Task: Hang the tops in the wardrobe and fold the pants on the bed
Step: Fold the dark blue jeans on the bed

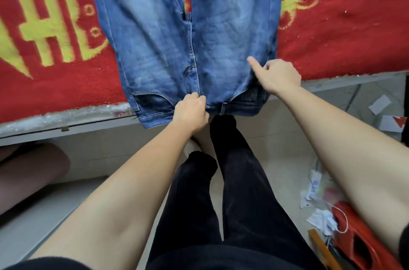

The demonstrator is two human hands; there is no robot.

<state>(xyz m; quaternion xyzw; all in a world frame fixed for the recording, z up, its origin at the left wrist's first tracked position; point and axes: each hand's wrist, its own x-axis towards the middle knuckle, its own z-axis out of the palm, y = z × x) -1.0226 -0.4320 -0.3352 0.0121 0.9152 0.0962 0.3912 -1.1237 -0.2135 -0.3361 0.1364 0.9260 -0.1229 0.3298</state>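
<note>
while the jeans [177, 37] lie front up on the bed, their long axis runs straight away from the person: waistband nearest and hanging just over the bed edge [66, 123], legs pointing to the far side. the hems are cut off by the top of the view, so the full length cannot be seen. the left hand [191, 112] grips the middle of the waistband at the foot of the fly, fingers curled tight round the denim and hiding the button. the right hand [276, 75] sits at the right hip, fingers curled into bunched cloth above the pocket, one digit sticking out straight; how much cloth it holds is hard to make out. the denim is mid-blue, faded pale on the thighs, with darker pocket linings. under it lies a fuzzy red blanket [55, 81] woven with yellow figures. a red slipper [358, 236] and paper scraps [318, 218] lie blurred on the floor.
</note>
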